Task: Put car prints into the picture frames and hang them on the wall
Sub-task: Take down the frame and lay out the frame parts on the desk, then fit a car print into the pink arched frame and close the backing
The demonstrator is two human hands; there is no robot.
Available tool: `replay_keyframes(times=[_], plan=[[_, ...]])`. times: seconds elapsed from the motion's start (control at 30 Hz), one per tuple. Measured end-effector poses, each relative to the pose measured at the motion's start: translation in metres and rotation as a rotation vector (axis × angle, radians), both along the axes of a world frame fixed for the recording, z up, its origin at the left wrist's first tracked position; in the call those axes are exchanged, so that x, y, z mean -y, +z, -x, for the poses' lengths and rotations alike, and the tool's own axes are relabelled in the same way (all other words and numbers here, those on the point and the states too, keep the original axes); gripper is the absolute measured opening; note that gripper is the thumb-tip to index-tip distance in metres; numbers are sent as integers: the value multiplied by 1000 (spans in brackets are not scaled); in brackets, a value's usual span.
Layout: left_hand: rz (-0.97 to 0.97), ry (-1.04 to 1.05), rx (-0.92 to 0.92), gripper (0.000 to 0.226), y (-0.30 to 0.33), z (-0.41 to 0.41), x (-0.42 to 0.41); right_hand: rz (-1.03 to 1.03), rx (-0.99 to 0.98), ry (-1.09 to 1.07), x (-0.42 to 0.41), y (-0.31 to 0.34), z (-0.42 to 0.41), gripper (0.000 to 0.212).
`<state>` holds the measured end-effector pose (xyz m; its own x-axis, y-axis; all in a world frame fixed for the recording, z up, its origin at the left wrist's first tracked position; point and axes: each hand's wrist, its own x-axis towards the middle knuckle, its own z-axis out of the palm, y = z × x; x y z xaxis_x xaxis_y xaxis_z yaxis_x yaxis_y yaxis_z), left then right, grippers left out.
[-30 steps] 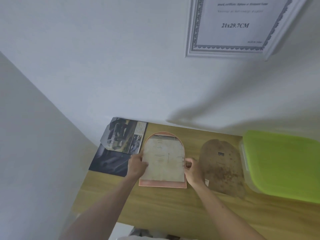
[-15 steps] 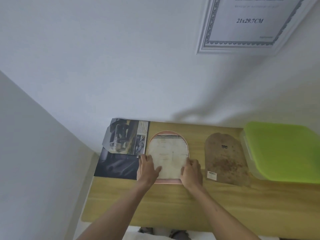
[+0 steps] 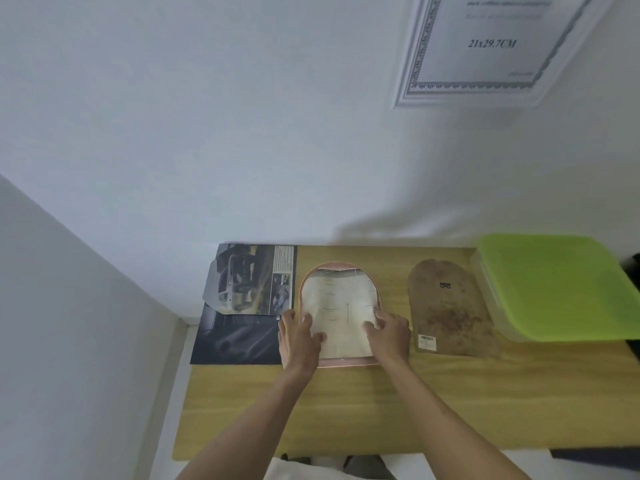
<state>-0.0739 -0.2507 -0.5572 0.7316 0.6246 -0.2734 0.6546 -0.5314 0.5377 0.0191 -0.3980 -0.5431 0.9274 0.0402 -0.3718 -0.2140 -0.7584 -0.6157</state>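
Hands lay flat on a pale paper sheet [image 3: 337,313] that sat inside an arched pink picture frame [image 3: 341,361] on the wooden table [image 3: 398,410]. The left hand [image 3: 298,337] pressed the sheet's lower left edge with fingers spread and straight; the right hand [image 3: 389,332] pressed its lower right edge, fingers straight and pointing toward 11 o'clock. The frame's pink rim showed along the arch at 12 o'clock and along the straight bottom edge at 6 o'clock, between the two wrists.

At 9 o'clock from the frame, touching its left side, lay a car print [image 3: 252,280] whose far edge met the wall [image 3: 242,133], overlapping a darker car print [image 3: 235,337] below it. The dark print's left edge hung just past the table's left edge. At 3 o'clock, apart from the frame across a strip of bare wood, lay an arched brown backing board [image 3: 446,310] with a small hanger and a label. Just beside it, at the table's far right corner, stood a clear storage box with a green lid [image 3: 554,285].

From the frame's bottom edge toward 6 o'clock, bare tabletop ran to the near edge, crossed only by the forearms. High at 1 o'clock on the wall hung a white rectangular picture frame [image 3: 485,95] holding a bordered insert printed 21x29.7CM.
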Motion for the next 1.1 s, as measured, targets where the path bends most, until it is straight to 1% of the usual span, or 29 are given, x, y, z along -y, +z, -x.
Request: replay_keyframes(times=[0.1,0.17,0.23,0.3,0.33,0.43,0.47,0.57,0.63,0.77,0.97,1.1], plan=[[-26,13,64,37,-1,4,3,-102,-11,-60,2,5,3,33],[-3,32,101,39,0,6,4,-167,-43,-132,3,7,2,28],[54,90,128,48,2,8,5,-232,-74,-182,5,6,0,31],[119,173,169,56,6,7,5,-279,-103,-180,5,9,-1,33],[164,227,204,55,8,6,5,-289,-118,-166,6,8,-2,31],[301,362,287,25,17,3,1,-319,-132,-126,13,10,-5,22],[339,386,296,23,19,2,0,-334,-135,-124,15,10,-6,19],[451,447,310,32,25,1,-4,-346,-142,-120,24,12,-11,8],[517,486,319,32,27,2,-4,-352,-146,-122,32,14,-15,10],[593,466,295,32,26,5,1,-347,-156,-77,59,17,-21,7],[642,401,283,33,27,6,37,-391,-171,0,105,22,-26,20],[668,331,286,32,35,-2,72,-385,-193,24,149,20,-32,23]])
